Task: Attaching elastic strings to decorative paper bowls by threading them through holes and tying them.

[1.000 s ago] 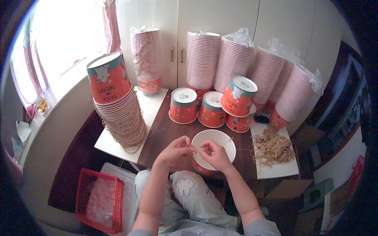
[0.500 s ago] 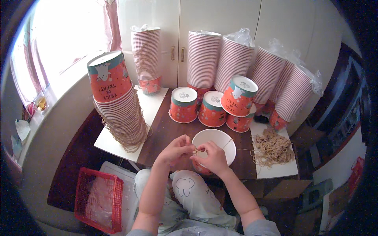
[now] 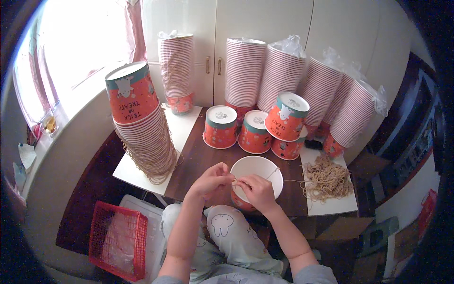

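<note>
Just in front of me a paper bucket (image 3: 244, 204), orange outside and white inside, stands upright with its mouth facing up. A thin tan cord (image 3: 272, 173) runs through the right side of its rim. Over the bucket's near left edge, my left hand (image 3: 213, 181) pinches the cord between thumb and fingers. My right hand (image 3: 257, 193) is closed on the cord as well, its fingertips almost touching the left ones. The bit of cord between the fingertips is mostly hidden. A heap of the same cord (image 3: 327, 178) lies to the right on a white panel.
Several upside-down orange buckets (image 3: 220, 127) stand behind the work bucket, one raised on others. At the left rises a tall bucket stack (image 3: 142, 132) draped with cords. Plastic-wrapped bucket stacks (image 3: 245, 71) line the cupboard. A red basket (image 3: 142, 246) holds clear plastic at lower left.
My right hand has turned slightly, and its fingers have flattened and closed in near the left fingertips. The left hand stays almost where it was. The bucket looks unmoved.
</note>
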Demonstrator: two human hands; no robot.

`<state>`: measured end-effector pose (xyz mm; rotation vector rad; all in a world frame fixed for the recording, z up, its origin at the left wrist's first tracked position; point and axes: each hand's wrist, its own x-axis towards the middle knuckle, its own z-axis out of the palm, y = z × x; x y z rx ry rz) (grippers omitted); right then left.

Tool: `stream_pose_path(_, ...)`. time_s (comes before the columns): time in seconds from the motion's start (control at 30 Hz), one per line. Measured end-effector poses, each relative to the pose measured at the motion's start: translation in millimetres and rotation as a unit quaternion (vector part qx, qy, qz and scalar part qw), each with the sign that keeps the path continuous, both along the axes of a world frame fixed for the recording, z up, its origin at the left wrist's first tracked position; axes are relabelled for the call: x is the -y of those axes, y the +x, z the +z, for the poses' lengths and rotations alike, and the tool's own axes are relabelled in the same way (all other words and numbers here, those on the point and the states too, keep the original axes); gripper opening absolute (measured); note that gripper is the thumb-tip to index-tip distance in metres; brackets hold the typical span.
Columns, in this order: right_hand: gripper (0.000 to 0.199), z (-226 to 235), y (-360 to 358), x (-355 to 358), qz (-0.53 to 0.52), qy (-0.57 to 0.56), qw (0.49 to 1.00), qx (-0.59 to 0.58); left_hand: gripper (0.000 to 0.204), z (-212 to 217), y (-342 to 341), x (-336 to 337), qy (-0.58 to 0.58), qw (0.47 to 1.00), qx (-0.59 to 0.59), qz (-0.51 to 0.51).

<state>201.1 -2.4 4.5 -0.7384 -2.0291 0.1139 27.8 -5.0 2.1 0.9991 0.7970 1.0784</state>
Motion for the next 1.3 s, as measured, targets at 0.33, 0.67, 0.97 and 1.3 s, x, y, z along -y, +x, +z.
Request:
stream_pose_path(0.33, 0.008, 2.0, 2.8, -4.9, -0.018, -0.106, 0.994, -0.037, 0.011, -5.5, 1.5, -1.9, 0.018, 1.000, -0.003, -0.001)
stream_pose_path(0.67, 0.009, 4.5, 6.0, -8.8, -0.011, -0.133, 0.989, -0.068, 0.020, -8.7, -7.3, 3.6, 0.243, 0.906, -0.345, 0.024)
stream_pose_path(0.97, 0.009, 0.7, 11.3, -8.2, -0.011, -0.151, 0.988, -0.041, 0.011, 5.9, 13.7, 11.1, 0.115, 0.970, -0.215, 0.019)
stream_pose_path(1.3, 0.014, -5.5, 16.4, -1.7, 0.010, -0.215, 0.976, 0.038, 0.020, 7.7, 13.3, 10.3, 0.161, 0.977, -0.119, 0.076)
